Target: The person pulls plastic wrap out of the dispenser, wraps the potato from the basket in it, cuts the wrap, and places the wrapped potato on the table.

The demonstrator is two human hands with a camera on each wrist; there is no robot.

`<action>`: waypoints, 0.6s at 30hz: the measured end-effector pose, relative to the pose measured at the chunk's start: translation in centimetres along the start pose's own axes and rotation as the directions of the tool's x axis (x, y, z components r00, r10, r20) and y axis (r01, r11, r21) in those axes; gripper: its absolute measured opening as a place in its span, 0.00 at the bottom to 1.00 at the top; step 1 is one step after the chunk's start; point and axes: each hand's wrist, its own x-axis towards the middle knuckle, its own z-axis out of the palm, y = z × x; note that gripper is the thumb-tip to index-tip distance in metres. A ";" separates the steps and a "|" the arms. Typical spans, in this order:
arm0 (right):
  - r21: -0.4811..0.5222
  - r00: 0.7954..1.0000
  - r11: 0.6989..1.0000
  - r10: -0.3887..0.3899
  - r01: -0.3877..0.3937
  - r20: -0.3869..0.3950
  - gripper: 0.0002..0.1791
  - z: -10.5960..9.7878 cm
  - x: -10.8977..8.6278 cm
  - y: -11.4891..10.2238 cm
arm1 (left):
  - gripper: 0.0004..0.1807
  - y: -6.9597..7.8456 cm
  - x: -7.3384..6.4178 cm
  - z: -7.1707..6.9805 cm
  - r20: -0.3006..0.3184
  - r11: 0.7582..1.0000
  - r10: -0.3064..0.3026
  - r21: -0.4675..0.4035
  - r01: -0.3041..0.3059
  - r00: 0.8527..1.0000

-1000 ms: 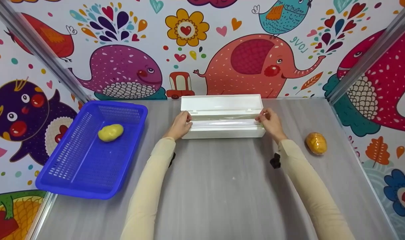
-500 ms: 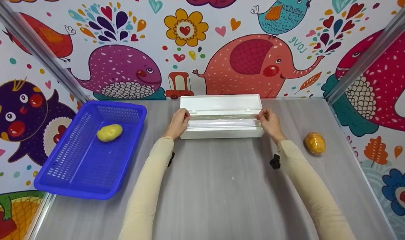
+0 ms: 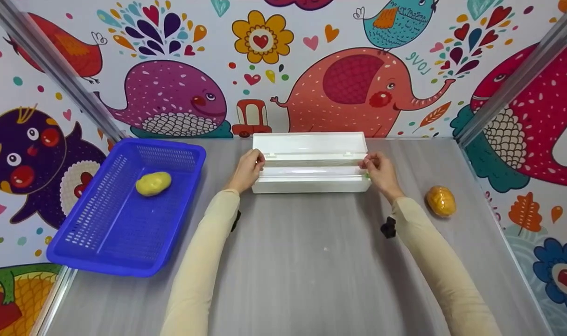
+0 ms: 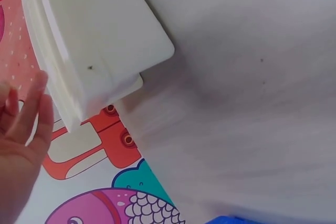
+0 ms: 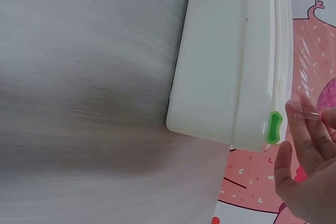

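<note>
A white cling film dispenser [image 3: 311, 186] lies at the back of the table with its lid [image 3: 310, 142] raised. Clear cling film [image 3: 311, 171] stretches over its opening. At the left end, the left hand [image 3: 247, 171] pinches the film's edge; its fingers also show beside the box in the left wrist view. The right hand [image 3: 380, 173] pinches the other corner, where gathered film [image 5: 306, 115] shows between thumb and fingers in the right wrist view. A green cutter slider [image 5: 274, 127] sits at the dispenser's right end, close to that hand.
On the left stands a blue perforated basket [image 3: 176, 242] holding a yellow potato [image 3: 153, 184]. A glossy, film-wrapped orange-yellow lump [image 3: 441, 201] lies on the right of the grey table [image 3: 283, 280]. A cartoon-printed wall [image 3: 306, 70] rises right behind the dispenser.
The left hand has shifted slightly up and left along the dispenser's end. The right hand stays nearly in place, and the film over the opening looks smoother.
</note>
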 end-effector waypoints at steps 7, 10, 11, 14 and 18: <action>-0.006 1.000 1.000 -0.016 0.016 0.010 0.07 -0.4 0.0 -0.3 | 0.05 0.3 0.2 -0.5 0.031 0.999 -0.031 -0.010 0.031 0.999; -0.009 1.000 1.000 -0.001 0.001 0.020 0.07 -0.5 0.1 -0.4 | 0.05 0.3 0.2 -0.6 0.038 1.000 -0.025 -0.003 0.025 0.999; -0.009 1.000 1.000 -0.002 0.002 0.023 0.07 -0.5 0.1 -0.5 | 0.05 0.3 0.2 -0.7 0.040 1.000 -0.025 -0.003 0.025 0.999; -0.013 0.999 1.000 -0.013 0.013 0.032 0.06 -0.7 0.0 -0.6 | 0.06 0.3 0.2 -0.7 0.045 1.000 -0.025 -0.001 0.025 0.999; -0.006 0.998 0.999 -0.047 0.047 0.041 0.06 -0.9 -0.1 -0.7 | 0.06 0.3 0.3 -0.9 0.042 1.000 -0.021 -0.005 0.021 0.999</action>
